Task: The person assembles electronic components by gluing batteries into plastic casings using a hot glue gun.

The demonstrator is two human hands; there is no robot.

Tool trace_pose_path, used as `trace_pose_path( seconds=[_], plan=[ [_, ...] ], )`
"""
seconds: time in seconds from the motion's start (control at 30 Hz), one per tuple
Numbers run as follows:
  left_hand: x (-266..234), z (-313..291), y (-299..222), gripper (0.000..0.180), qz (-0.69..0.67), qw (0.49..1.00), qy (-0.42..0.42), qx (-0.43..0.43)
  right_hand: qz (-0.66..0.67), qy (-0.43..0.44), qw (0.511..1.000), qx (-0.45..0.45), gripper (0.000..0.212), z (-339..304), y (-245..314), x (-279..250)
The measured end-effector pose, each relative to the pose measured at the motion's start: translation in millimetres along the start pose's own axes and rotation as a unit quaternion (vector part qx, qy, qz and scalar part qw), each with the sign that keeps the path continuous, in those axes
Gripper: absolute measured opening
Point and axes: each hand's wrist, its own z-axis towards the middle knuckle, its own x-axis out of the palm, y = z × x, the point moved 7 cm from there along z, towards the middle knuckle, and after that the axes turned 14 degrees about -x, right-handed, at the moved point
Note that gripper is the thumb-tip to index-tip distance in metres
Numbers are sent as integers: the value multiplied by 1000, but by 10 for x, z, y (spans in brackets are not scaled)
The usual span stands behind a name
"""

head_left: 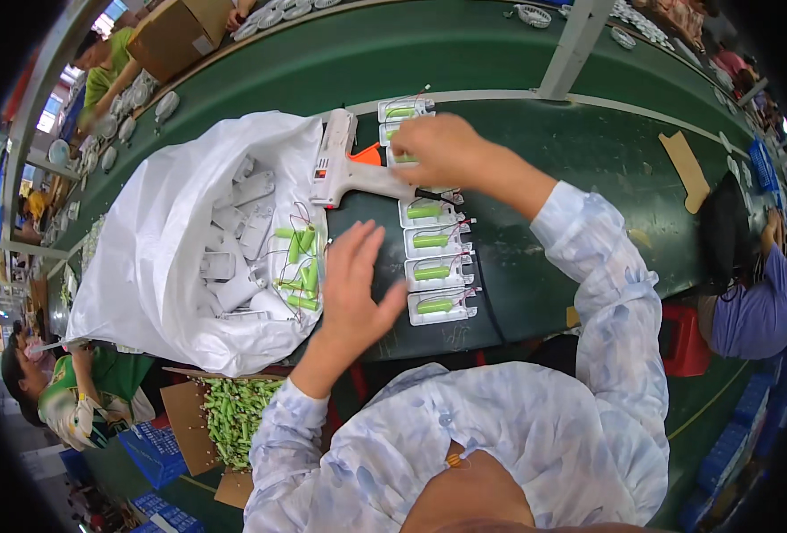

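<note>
A column of white plastic housings (436, 306), each with a green cylindrical battery cell (431, 273) and thin wires, runs away from me across the green table. My right hand (442, 151) is over the far part of this column with fingers curled down; its fingertips, and anything in them, are hidden. Just left of it lies a white glue gun (333, 160) with an orange trigger (368, 155) and a dark cord. My left hand (358, 277) hovers between the column and a white sack (162, 222), fingers spread, holding nothing.
White housings (255, 226) and loose green cells (300, 244) fill the sack's mouth. Below the table edge a cardboard box (184, 426) holds many green cells. A metal post (575, 49) rises at the far edge, before a green conveyor (464, 49). Cut cardboard (685, 171) lies right. Other people sit around.
</note>
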Motion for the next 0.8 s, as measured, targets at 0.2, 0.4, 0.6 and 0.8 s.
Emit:
trace_pose_path(
  seconds=[0.2,0.4,0.6,0.8],
  plan=[
    [237,367,521,39,-38,994,18,-102,-107,-60,992,-21,49,29,222,325],
    [482,345,517,48,-17,997,28,-68,-113,-49,992,-35,32,232,115,494],
    [642,289,391,80,-2,994,87,-69,19,-12,1000,10,34,326,-7,115],
    [776,250,371,94,60,994,78,-52,48,-17,997,65,46,150,-268,99]
  ],
)
